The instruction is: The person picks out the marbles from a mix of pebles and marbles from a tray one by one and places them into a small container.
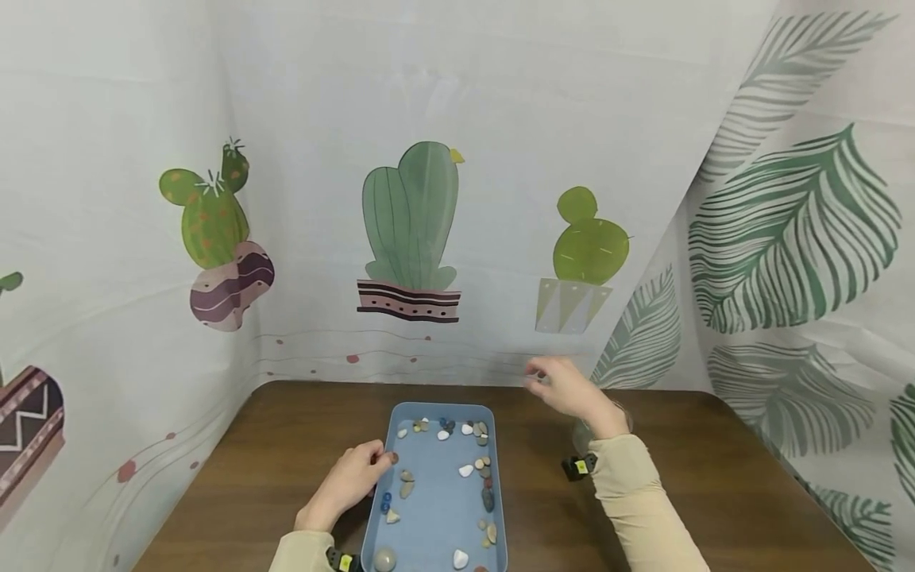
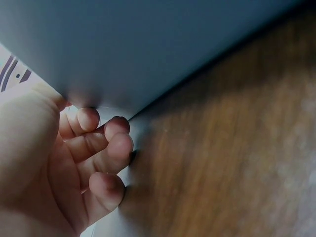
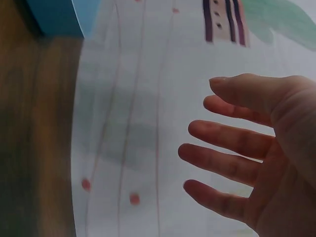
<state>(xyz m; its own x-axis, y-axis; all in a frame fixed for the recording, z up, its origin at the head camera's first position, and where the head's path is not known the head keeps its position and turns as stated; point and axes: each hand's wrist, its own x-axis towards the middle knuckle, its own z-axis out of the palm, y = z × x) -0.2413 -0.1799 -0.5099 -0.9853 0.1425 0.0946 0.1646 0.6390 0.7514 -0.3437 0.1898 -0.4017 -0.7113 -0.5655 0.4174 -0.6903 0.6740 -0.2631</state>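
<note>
My left hand [image 1: 353, 477] is at the left rim of a blue tray [image 1: 429, 409], its fingertips right beside a small reddish-brown stone [image 1: 394, 457]. In the left wrist view the fingers [image 2: 106, 190] curl loosely outside the tray wall [image 2: 123, 49]; the thumb tip is hidden at its edge, so I cannot tell whether it grips anything. My right hand [image 1: 565, 385] is raised over the back of the table, right of the tray. In the right wrist view its fingers [image 3: 222, 163] are spread and bent slightly, with nothing between them.
Small groups of stones lie along the tray's sides: white stones [image 1: 466, 470], blue beads [image 1: 386, 502], tan stones [image 1: 407, 483] and a round grey stone [image 1: 384, 559]. A clear glass container [image 1: 582, 435] stands partly hidden behind the right wrist. A cactus-print curtain [image 1: 500, 238] closes off the table's [image 1: 286, 429] back.
</note>
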